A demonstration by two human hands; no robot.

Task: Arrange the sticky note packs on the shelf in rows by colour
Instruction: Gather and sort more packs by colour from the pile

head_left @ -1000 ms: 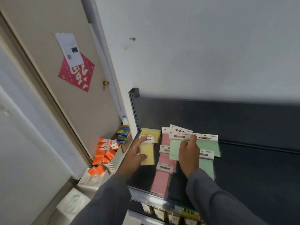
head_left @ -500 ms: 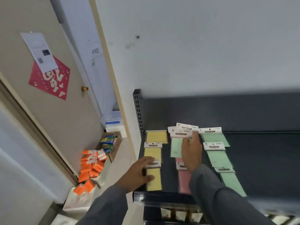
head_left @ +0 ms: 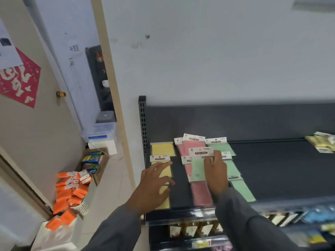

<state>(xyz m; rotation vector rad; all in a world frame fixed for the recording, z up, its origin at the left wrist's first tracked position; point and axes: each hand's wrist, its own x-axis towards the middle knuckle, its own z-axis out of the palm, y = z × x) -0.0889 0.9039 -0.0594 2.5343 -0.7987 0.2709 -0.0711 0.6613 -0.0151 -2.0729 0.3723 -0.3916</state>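
Observation:
On the dark shelf (head_left: 275, 171) lie sticky note packs in three columns running front to back: yellow packs (head_left: 163, 150) at the left, pink packs (head_left: 201, 194) in the middle, green packs (head_left: 241, 190) to the right. My right hand (head_left: 216, 171) holds one green pack (head_left: 197, 169) by its white header, over the pink column. My left hand (head_left: 154, 187) hovers with fingers spread above the yellow column, holding nothing. More yellowish packs (head_left: 322, 144) lie at the shelf's far right edge.
A slotted shelf upright (head_left: 142, 124) stands at the left. Lower shelves (head_left: 199, 230) hold other goods. On the floor left of the shelf are a basket of orange boxes (head_left: 70, 192), a cardboard box (head_left: 94, 162) and a door (head_left: 32, 105).
My right hand has lifted the green pack toward me, over the pink column. My left hand rose off the front yellow pack and spread its fingers. The camera swung right.

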